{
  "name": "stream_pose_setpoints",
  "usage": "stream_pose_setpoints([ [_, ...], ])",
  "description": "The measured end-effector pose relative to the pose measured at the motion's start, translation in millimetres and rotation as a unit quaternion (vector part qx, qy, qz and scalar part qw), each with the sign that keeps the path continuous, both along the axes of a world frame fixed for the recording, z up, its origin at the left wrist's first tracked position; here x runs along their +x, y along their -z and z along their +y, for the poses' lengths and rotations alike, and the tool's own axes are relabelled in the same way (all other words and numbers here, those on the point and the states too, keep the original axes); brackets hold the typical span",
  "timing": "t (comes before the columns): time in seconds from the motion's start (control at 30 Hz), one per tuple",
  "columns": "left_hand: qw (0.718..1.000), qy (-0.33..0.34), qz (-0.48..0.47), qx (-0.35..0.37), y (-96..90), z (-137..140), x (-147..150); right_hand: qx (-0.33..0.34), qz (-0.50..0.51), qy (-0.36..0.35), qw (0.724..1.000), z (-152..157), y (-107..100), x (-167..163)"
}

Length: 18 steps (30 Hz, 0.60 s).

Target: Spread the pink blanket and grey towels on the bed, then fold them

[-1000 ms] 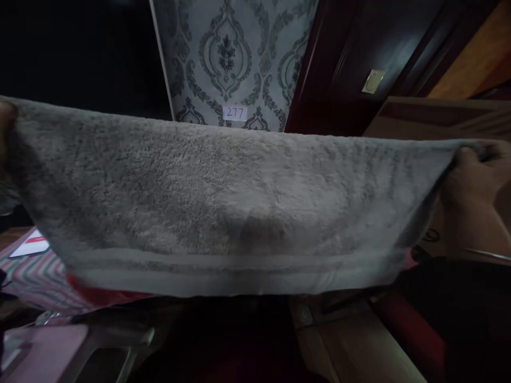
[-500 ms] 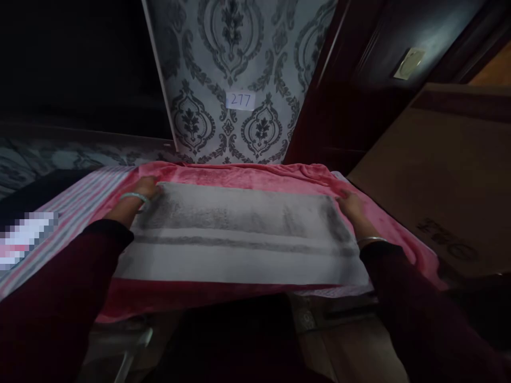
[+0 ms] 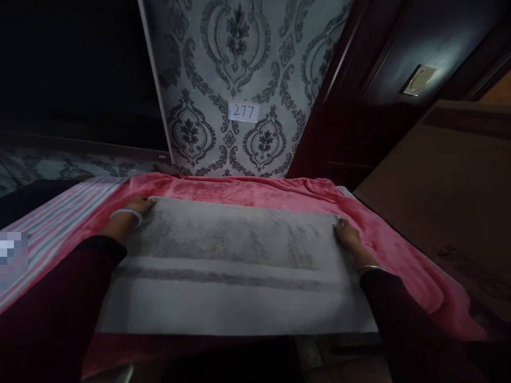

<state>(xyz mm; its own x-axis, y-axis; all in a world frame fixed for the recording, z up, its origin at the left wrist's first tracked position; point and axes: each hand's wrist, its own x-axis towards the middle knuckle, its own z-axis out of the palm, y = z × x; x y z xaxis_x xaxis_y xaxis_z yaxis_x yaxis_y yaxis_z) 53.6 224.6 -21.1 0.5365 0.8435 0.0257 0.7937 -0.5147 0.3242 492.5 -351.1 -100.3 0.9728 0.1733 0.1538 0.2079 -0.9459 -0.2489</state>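
A wide, pale sheet with smudgy grey patches and one grey stripe [image 3: 239, 306] stretches between my hands. I cannot tell whether it is cloth or thick paper. At its far left corner my left hand [image 3: 138, 206] is closed, pinching the edge. My right hand [image 3: 346, 234] grips the far right corner between thumb and fingers. Under and behind the sheet lies a pink plush blanket [image 3: 255, 191], its far edge rumpled. The sheet's near edge extends towards me, over the blanket's front part.
A striped cloth [image 3: 80, 205] lies under the blanket at the left. A large cardboard box [image 3: 447, 186] stands close on the right. Patterned wallpaper [image 3: 235, 69] with a "277" label [image 3: 243, 112] rises behind, beside a dark screen [image 3: 80, 74].
The sheet now looks larger and closer, its near edge lower in view. Both hands keep their corners. The whole scene has shifted downward in the picture as the camera moved.
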Motion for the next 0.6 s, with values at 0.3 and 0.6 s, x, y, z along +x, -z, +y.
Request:
stream_pose_setpoints([
  [0.3,0.994,0.089,0.050,0.035,4.8,16,24,-0.072,-0.041,-0.173,0.981,-7,7,42],
  [0.6,0.996,0.077,-0.005,0.048,-0.9,16,14,-0.102,-0.061,-0.210,0.971,17,-16,23],
])
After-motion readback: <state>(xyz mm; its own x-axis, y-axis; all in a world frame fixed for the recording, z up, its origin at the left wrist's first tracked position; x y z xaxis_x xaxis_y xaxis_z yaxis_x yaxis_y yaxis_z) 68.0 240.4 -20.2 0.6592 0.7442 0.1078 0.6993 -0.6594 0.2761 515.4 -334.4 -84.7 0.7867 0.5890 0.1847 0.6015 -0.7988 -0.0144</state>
